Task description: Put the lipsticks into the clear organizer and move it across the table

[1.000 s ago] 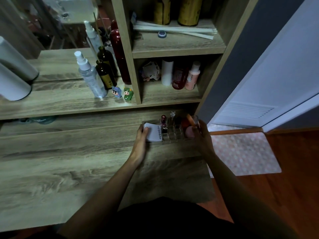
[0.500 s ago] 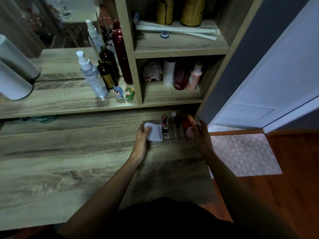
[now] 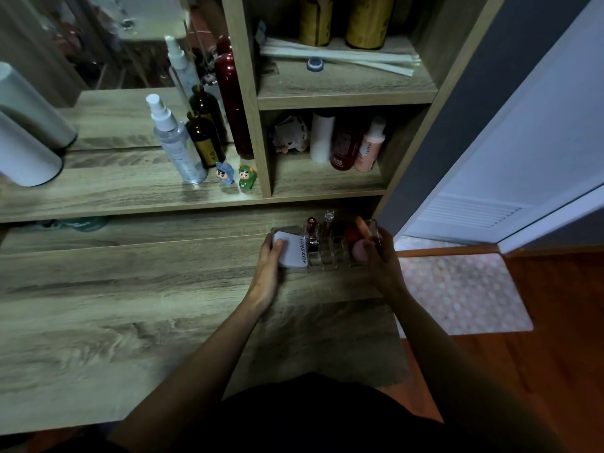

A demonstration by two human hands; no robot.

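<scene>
The clear organizer [image 3: 330, 256] stands on the wooden table at its far right end, just below the shelf unit. A dark red lipstick [image 3: 311, 228] and a clear-capped tube [image 3: 328, 217] stand upright in its slots. A white "U2skin" compact [image 3: 291, 250] leans in its left section, and a pink sponge [image 3: 359, 250] and a red one [image 3: 351, 235] fill the right. My left hand [image 3: 269, 266] grips the organizer's left end, thumb on the compact. My right hand [image 3: 380, 259] clasps its right end.
A shelf ledge behind carries a spray bottle [image 3: 176, 142], brown bottles [image 3: 204, 142], two small figurines [image 3: 237, 176] and white cylinders [image 3: 26, 148]. Cubbies hold more bottles [image 3: 346, 142]. The table's right edge [image 3: 397, 322] drops to a pink mat [image 3: 464, 292] and a white door.
Both hands stay on the organizer's ends; nothing has visibly shifted besides a slight camera move.
</scene>
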